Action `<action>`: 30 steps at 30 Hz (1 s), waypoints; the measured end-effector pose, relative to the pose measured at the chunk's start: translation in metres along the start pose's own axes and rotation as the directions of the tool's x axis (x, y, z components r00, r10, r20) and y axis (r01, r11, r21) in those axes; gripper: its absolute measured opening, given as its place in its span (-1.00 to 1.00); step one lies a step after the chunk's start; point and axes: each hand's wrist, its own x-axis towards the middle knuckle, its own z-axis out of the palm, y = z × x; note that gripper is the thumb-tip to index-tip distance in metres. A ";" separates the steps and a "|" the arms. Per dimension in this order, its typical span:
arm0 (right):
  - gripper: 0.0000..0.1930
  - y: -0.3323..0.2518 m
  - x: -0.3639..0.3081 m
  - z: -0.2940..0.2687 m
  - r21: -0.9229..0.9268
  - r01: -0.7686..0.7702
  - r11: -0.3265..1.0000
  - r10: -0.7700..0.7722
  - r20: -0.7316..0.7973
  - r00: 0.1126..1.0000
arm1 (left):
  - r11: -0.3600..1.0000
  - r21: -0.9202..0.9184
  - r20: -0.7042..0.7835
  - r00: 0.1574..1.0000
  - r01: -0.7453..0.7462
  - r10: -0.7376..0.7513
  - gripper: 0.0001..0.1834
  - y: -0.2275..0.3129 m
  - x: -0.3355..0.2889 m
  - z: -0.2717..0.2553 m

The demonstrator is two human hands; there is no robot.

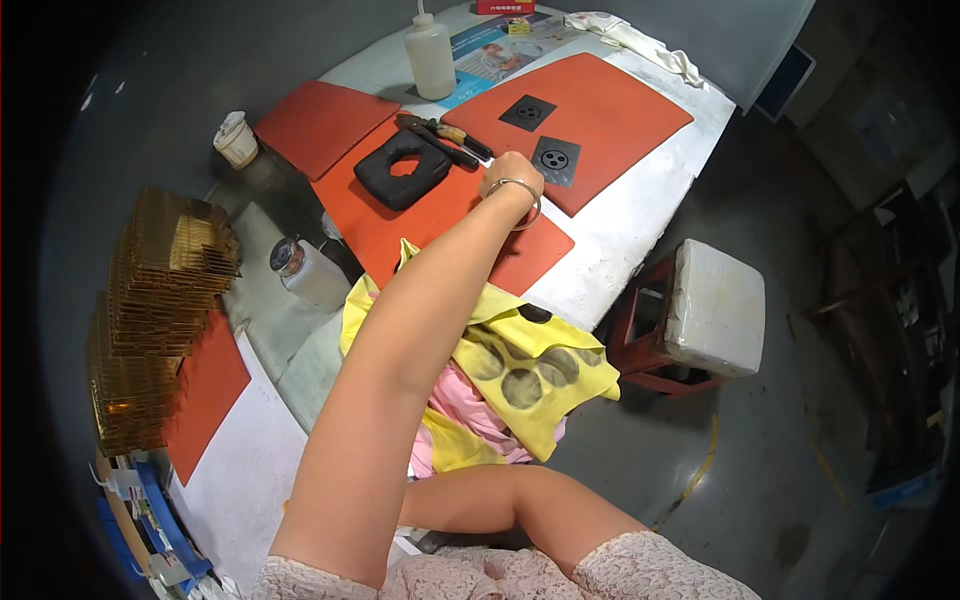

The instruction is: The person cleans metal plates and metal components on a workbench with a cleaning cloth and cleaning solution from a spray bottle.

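My left arm stretches up across the bench, a metal bangle at its wrist. My left hand [513, 178] is curled closed over the orange mat [545, 245], beside the dark handles of the pliers [440, 135]; what its fingers hold, if anything, is hidden. Left of it lies a thick black square pad [385, 175] with a hole in the middle. Just beyond are two dark square plates [556, 160] with three round holes each. My right forearm [465, 500] bends leftward behind my left arm, which hides the right hand. Yellow cloth with dark spots [540, 370] and pink cloth [475, 415] bunch beneath the left arm.
A white squeeze bottle [430, 60] stands at the back. Toward the left are a white bottle with a dark cap [308, 275], a small tub [235, 140] and stacked gold-coloured pieces [160, 300]. A padded stool [715, 310] stands at the bench's right side.
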 end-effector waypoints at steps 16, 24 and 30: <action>-0.69 0.040 0.018 0.069 -0.351 -0.338 0.874 0.445 0.295 0.846 | 0.300 -0.940 -0.048 0.935 -0.161 0.353 -0.91 -0.197 -0.185 -0.099; -0.67 0.010 0.022 0.050 -0.482 -0.158 0.862 0.348 0.335 0.876 | 0.349 -0.927 -0.190 0.974 -0.136 -0.125 -0.92 -0.359 -0.345 -0.111; -0.70 0.015 0.019 0.057 -0.498 -0.048 0.866 0.245 0.339 0.908 | 0.224 -0.959 -0.247 0.905 -0.176 -0.347 -0.92 -0.403 -0.415 -0.091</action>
